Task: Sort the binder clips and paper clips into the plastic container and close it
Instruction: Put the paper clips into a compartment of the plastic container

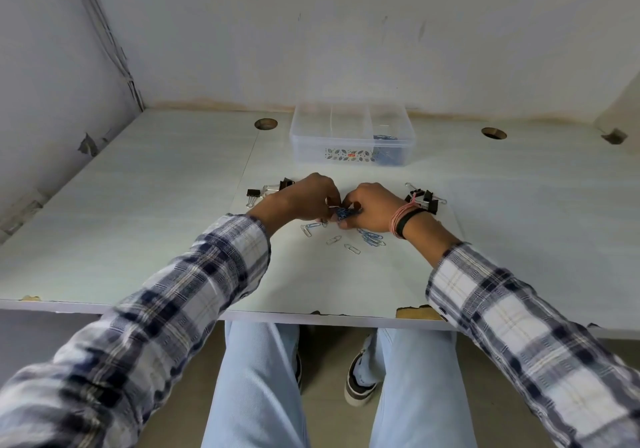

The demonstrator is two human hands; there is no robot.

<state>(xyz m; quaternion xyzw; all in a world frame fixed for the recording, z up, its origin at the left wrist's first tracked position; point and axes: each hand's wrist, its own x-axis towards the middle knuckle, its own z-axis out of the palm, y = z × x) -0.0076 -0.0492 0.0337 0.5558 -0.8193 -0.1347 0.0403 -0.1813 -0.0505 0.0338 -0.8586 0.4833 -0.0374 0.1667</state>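
A clear plastic container (351, 139) with dividers stands open at the back of the desk; blue paper clips (384, 137) lie in its right compartment. My left hand (304, 198) and my right hand (372, 207) meet over the desk's middle, fingers curled round a small bunch of blue paper clips (346, 213). Loose silver and blue paper clips (370, 238) lie just in front of my hands. Black binder clips sit in two groups: one to the left (277, 188), one to the right (426, 200).
The white desk (138, 205) has two round cable holes (266, 124) (494, 133) near the back wall. Walls close it in behind and on the left. The desk's front edge is chipped (415, 311). My legs show below.
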